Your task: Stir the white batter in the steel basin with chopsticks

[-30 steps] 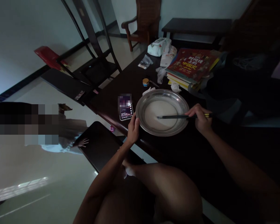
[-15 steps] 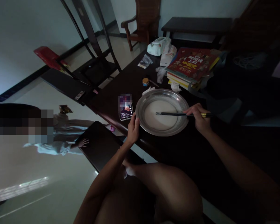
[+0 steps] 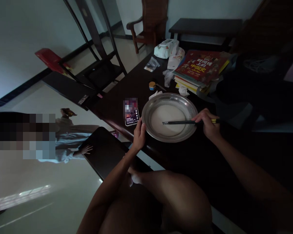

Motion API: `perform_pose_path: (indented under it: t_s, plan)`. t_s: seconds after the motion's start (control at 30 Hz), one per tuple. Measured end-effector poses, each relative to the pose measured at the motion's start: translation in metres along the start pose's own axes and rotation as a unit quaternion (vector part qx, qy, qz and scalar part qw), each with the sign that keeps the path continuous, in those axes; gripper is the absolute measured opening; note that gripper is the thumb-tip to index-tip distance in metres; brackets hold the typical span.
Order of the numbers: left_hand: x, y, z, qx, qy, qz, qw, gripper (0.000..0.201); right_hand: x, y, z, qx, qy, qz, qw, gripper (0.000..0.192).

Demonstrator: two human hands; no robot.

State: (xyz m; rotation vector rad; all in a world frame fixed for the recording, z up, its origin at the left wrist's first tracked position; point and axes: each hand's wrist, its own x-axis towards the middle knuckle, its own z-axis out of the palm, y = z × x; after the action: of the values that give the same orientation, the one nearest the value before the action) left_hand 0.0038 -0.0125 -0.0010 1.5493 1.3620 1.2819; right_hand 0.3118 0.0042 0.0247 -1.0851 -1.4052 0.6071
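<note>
1. The right hand (image 3: 208, 125) is closing around a pair of dark chopsticks (image 3: 180, 122), gripping them near their yellow-tipped back ends; the chopsticks are lying nearly level, and their front tips are reaching into the pale liquid in the pan.
2. The left hand (image 3: 139, 134) is curling its fingers over the near-left rim of the round metal pan (image 3: 148, 110), holding it.
3. The pan is sitting on the dark table (image 3: 136, 81), close to the table's near edge, with a shallow pool of whitish liquid (image 3: 169, 113) covering its bottom.
4. A phone (image 3: 132, 115) with a lit screen is lying just beside the pan on its left, near the left hand.
5. A small round tin (image 3: 152, 85) and a stack of books (image 3: 197, 70) are lying beyond the pan, farther along the table.
6. White bags (image 3: 166, 48) are resting at the table's far end.
7. Another person's hand (image 3: 86, 149) is pressing on a dark stool (image 3: 104, 151) off to the left, well apart from the pan.
</note>
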Motion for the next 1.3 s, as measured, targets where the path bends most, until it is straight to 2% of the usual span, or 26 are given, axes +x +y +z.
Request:
perform_pose_path:
  t_s: [0.07, 0.23, 0.4, 0.57, 0.7, 0.87, 1.03, 1.17, 1.3]
  plan:
    - [0.0001, -0.0002, 0.0003, 0.0, 0.002, 0.004, 1.0, 0.063, 0.0003, -0.0006, 0.0, -0.015, -0.017, -0.002, 1.0, 0.047]
    - [0.0003, -0.0005, 0.0005, 0.005, -0.001, 0.002, 1.0, 0.065, 0.0009, 0.0009, -0.0014, 0.001, 0.018, -0.001, 1.0, 0.051]
    - [0.0006, -0.0003, 0.0, 0.007, -0.006, 0.004, 1.0, 0.064, 0.0006, 0.0013, -0.0006, -0.001, -0.022, -0.013, 1.0, 0.045]
    - [0.0004, -0.0006, 0.0001, 0.004, -0.004, -0.004, 1.0, 0.065, 0.0004, 0.0014, -0.0005, 0.022, 0.013, -0.012, 1.0, 0.048]
    - [0.0001, -0.0004, 0.0007, 0.001, 0.003, -0.006, 1.0, 0.065, 0.0, 0.001, -0.0008, -0.012, -0.018, -0.012, 1.0, 0.045]
    - [0.0004, -0.0028, 0.001, 0.003, 0.004, 0.001, 1.0, 0.067, 0.0, 0.0028, -0.0014, -0.004, 0.023, -0.008, 1.0, 0.051]
    - [0.0002, -0.0033, 0.0005, 0.006, 0.009, 0.003, 1.0, 0.065, -0.0003, 0.002, -0.0016, -0.017, -0.023, 0.0, 1.0, 0.044]
    - [-0.0004, -0.0012, -0.0001, 0.006, 0.003, 0.005, 1.0, 0.064, 0.0, 0.0009, -0.0017, -0.01, 0.023, -0.002, 1.0, 0.05]
    - [-0.0007, -0.0003, -0.0004, 0.008, 0.0, 0.009, 1.0, 0.063, -0.0008, 0.0, -0.0004, -0.006, -0.013, -0.001, 1.0, 0.047]
